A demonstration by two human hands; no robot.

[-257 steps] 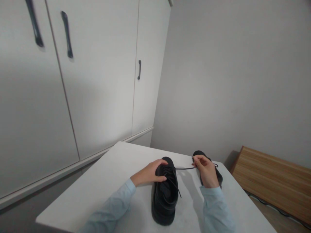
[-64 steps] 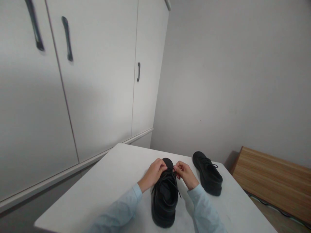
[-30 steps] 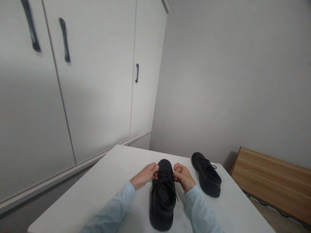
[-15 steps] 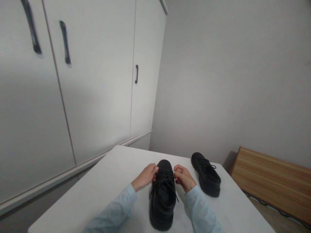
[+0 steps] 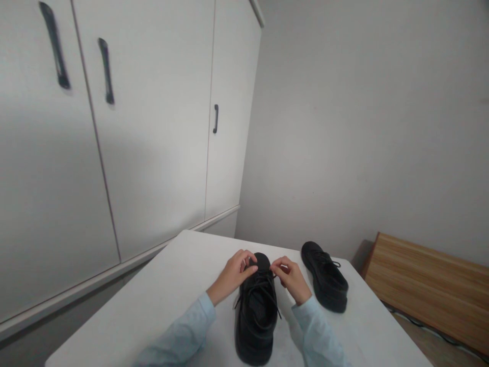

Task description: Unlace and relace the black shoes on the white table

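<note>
Shoe (image 5: 254, 341) on table (image 5: 168, 290), my left hand (image 5: 232, 273) slightly spread by its far toe, my right hand (image 5: 292, 280) pinching its laces (image 5: 261, 283), another shoe (image 5: 326, 281) right.

Whether the right hand (image 5: 293, 281) pinches the shoelace (image 5: 263, 279) (lower centre) is too small to tell; the wooden panel (image 5: 428, 285) runs off the right edge.

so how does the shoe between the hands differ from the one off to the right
The near shoe has the left hand and right hand at its front; the far shoe has no hand on it. The near shoe points almost straight away, while the far shoe angles toward the upper left. The near shoe's lace ends dangle; the far shoe's lace shows a loop. Both are black lace-ups.
</note>
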